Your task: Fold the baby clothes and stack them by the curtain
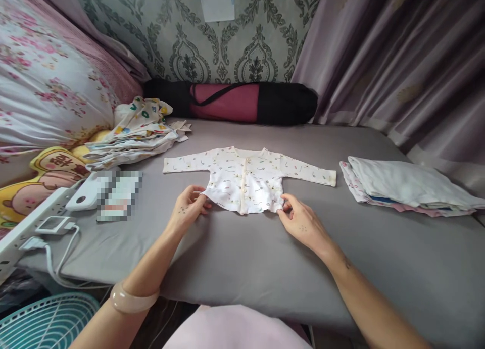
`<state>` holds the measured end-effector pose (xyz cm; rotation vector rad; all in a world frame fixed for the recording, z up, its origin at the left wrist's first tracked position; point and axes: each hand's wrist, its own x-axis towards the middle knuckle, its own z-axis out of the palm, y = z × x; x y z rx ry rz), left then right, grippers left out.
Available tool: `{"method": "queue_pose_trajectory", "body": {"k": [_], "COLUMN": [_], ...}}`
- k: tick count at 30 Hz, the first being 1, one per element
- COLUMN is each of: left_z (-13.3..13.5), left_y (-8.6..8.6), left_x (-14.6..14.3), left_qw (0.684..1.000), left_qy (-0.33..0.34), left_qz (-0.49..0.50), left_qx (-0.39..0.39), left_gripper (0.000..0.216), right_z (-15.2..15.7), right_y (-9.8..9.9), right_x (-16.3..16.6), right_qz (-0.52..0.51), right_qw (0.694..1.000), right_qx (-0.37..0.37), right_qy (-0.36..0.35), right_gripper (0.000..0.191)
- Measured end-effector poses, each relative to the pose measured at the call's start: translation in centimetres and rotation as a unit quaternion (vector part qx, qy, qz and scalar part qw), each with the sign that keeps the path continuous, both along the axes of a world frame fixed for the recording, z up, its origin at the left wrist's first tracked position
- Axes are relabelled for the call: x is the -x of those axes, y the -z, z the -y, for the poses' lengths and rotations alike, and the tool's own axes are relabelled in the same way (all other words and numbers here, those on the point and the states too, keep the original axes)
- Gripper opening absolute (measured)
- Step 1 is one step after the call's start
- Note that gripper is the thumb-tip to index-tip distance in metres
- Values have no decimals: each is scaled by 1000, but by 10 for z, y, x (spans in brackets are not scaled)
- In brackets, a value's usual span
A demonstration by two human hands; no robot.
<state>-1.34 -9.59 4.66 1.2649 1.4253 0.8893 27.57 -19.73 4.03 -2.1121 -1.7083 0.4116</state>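
A small white baby shirt with a fine coloured print lies flat on the grey bed sheet, sleeves spread to both sides, buttons up the middle. My left hand pinches the shirt's lower left hem corner. My right hand pinches the lower right hem corner. Both hands rest on the sheet at the shirt's near edge.
A heap of unfolded printed clothes lies at the back left. A folded stack sits at the right. A black and pink roll bag lies along the wall. At the left are a power strip, a white device and a teal fan.
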Motion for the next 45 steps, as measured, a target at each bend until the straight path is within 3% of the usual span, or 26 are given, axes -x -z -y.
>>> {"method": "queue_pose_trajectory", "body": {"k": [6,11,14,16,19,21,23,27,30,31,33,35,38,41,45], "left_z": [-3,-5,-11,-19,-37,-50,-60,-60,-45,-39,-29,-26,-33,-46,-67], "left_y": [0,4,5,2,-5,-10,-13,-12,-9,-8,-7,-4,4,14,16], "left_x": [-5,-3,0,2,4,3,2,-1,0,1,2,4,5,4,0], "left_qw": [998,999,998,998,999,998,994,991,994,976,908,835,777,764,758], "left_qy": [-46,-28,-16,-10,-1,-11,-19,1,65,103,196,284,351,367,383], "left_qz": [40,-24,-62,-67,-47,-16,45,113,-48,-116,-226,-295,-357,-370,-350], "left_qx": [8,11,-1,-14,12,64,102,78,-79,-156,-294,-368,-382,-380,-395], "left_gripper": [35,37,34,32,26,24,28,39,46,46,38,29,31,30,29], "right_z": [-1,-5,-16,-25,-35,-36,-34,-31,-33,-33,-33,-34,-39,-53,-81], "right_y": [0,-1,3,6,8,7,5,10,20,22,21,15,1,-9,-12], "right_x": [5,6,2,-3,-11,-15,-16,-13,-10,-10,-8,-6,-2,3,1], "right_qz": [-11,-31,-122,-254,-466,-550,-582,-536,-443,-397,-285,-165,-20,54,45], "right_qw": [999,996,985,958,874,826,809,841,889,908,942,959,960,948,947], "right_qx": [-30,-83,-110,-102,-82,-77,-70,-70,-106,-119,-150,-180,-187,-158,-105], "right_qy": [1,7,46,86,115,92,53,3,-36,-52,-93,-141,-207,-272,-301], "right_gripper": [24,19,16,22,36,43,55,75,59,50,34,29,33,39,37]}}
